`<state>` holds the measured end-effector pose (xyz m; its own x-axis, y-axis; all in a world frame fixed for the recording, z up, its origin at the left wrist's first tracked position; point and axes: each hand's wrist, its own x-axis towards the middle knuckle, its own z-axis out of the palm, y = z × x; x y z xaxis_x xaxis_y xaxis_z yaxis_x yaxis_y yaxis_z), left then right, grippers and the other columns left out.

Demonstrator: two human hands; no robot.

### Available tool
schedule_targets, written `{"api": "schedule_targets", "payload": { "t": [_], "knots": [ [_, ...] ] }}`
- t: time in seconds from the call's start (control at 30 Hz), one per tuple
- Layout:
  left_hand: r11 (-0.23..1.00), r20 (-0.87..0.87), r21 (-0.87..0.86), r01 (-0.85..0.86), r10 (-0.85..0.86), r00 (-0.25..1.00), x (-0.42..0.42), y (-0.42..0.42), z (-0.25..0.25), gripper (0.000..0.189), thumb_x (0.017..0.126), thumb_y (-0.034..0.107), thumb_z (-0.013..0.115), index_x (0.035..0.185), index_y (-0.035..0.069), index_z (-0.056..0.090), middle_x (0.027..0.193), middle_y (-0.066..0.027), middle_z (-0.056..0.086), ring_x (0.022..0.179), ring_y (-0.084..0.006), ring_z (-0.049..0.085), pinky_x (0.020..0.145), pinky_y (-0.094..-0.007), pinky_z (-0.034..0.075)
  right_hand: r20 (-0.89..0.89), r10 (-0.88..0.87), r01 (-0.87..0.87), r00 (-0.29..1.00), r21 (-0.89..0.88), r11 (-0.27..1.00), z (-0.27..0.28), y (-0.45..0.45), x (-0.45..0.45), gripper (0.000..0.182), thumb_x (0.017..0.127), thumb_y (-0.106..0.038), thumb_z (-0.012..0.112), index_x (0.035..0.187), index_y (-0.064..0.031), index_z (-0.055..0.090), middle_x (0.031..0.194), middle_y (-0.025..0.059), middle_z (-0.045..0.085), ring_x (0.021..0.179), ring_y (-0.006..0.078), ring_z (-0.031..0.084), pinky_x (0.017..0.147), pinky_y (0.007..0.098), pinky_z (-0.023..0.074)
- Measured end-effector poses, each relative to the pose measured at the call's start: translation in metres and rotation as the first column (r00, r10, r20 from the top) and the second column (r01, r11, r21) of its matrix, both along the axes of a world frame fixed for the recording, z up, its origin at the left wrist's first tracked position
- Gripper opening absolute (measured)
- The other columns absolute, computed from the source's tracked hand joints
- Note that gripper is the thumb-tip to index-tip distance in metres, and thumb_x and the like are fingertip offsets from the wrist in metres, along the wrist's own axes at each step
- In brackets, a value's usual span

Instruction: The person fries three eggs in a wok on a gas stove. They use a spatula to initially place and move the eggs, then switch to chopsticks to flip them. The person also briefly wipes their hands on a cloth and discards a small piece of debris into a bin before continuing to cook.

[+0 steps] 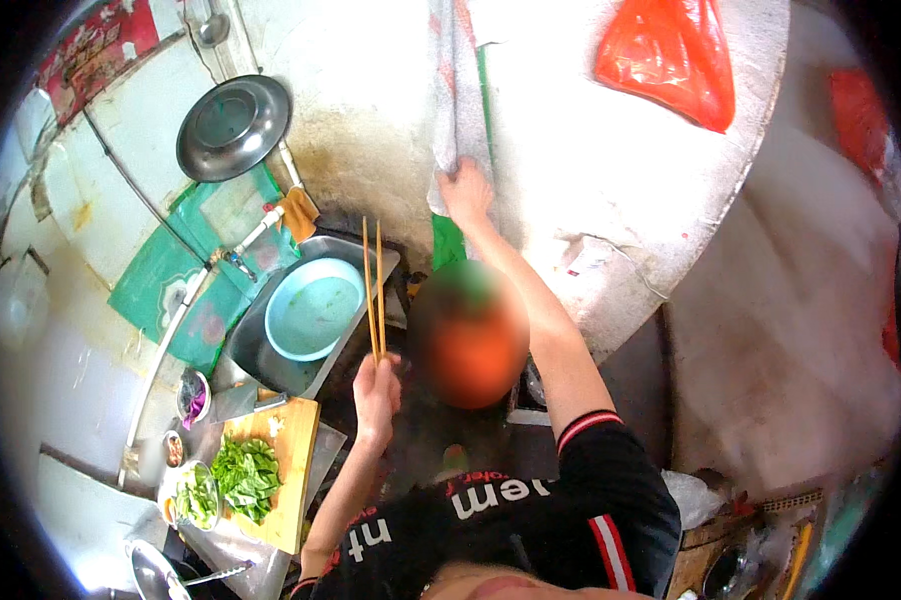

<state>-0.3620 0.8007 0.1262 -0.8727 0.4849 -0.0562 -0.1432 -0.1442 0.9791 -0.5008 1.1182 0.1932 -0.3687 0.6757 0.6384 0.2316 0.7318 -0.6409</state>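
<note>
My left hand [378, 394] holds a pair of long wooden chopsticks [374, 300], their tips pointing away from me beside the sink. My right hand [467, 193] reaches forward and grips the lower part of a grey towel [450, 97] that hangs along the white wall. A green strip [446, 238] shows under the towel's end. Between my forearms, a round patch is blurred; orange and green show in it, but what it is cannot be made out.
On the left, a metal sink [245, 341] holds a light blue plastic basin [272, 330]. Leafy greens [248, 480] and a cleaver [239, 405] lie on a wooden cutting board [300, 457]. Small bowls stand beside it. A metal pan [233, 127] and a red plastic bag [668, 64] hang ahead.
</note>
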Motion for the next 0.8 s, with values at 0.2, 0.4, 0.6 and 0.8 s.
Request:
{"api": "schedule_targets", "payload": {
  "t": [0.2, 0.4, 0.6, 0.8],
  "knots": [
    [0.998, -0.048, 0.015, 0.057, -0.056, 0.997, -0.074, 0.032, 0.016, 0.022, 0.099, 0.027, 0.04, 0.099, 0.008, 0.051, 0.055, 0.0056, 0.031, 0.042, -0.0041, 0.025, 0.037, -0.0206, 0.019, 0.123, 0.585, -0.55, 0.801, -0.231, 0.802, 0.016, 0.033, 0.011, 0.036, 0.086, -0.023, 0.054, 0.114, -0.0005, 0.055, 0.106, 0.0162, 0.062, 0.095, 0.0292, 0.061, 0.078, 0.0424, 0.0467],
    [0.978, -0.128, 0.158, 0.135, -0.116, 0.985, -0.122, 0.091, 0.046, 0.022, 0.1, 0.027, 0.039, 0.099, 0.01, 0.051, 0.055, 0.0075, 0.031, 0.043, -0.0034, 0.025, 0.038, -0.0198, 0.019, -0.739, 0.506, -0.89, 0.445, -0.428, 0.156, -0.005, -0.022, 0.086, 0.032, 0.093, -0.028, 0.05, 0.111, -0.0019, 0.057, 0.1, 0.0091, 0.062, 0.093, 0.0191, 0.06, 0.079, 0.0327, 0.0473],
    [0.99, -0.25, 0.047, 0.13, -0.114, 0.961, -0.128, 0.147, 0.058, 0.022, 0.099, 0.026, 0.04, 0.087, 0.009, 0.047, 0.059, 0.0051, 0.038, 0.045, -0.0042, 0.032, 0.038, -0.0202, 0.023, -0.62, 0.636, -0.843, 0.46, -0.529, 0.094, 0.008, -0.086, 0.031, 0.034, 0.09, -0.035, 0.055, 0.092, -0.0006, 0.059, 0.084, 0.0056, 0.062, 0.072, 0.0123, 0.057, 0.063, 0.0267, 0.0458],
    [0.954, -0.278, -0.075, 0.29, -0.299, 0.913, -0.121, 0.125, 0.068, 0.027, 0.099, 0.026, 0.04, 0.081, 0.007, 0.047, 0.06, 0.0047, 0.039, 0.048, -0.0053, 0.035, 0.042, -0.0212, 0.027, -0.734, 0.517, -0.888, 0.44, -0.442, 0.127, 0.053, -0.042, 0.0, 0.032, 0.091, -0.036, 0.054, 0.086, -0.0049, 0.057, 0.076, 0.0035, 0.058, 0.064, 0.0148, 0.057, 0.052, 0.0313, 0.0458]
  ]
}}
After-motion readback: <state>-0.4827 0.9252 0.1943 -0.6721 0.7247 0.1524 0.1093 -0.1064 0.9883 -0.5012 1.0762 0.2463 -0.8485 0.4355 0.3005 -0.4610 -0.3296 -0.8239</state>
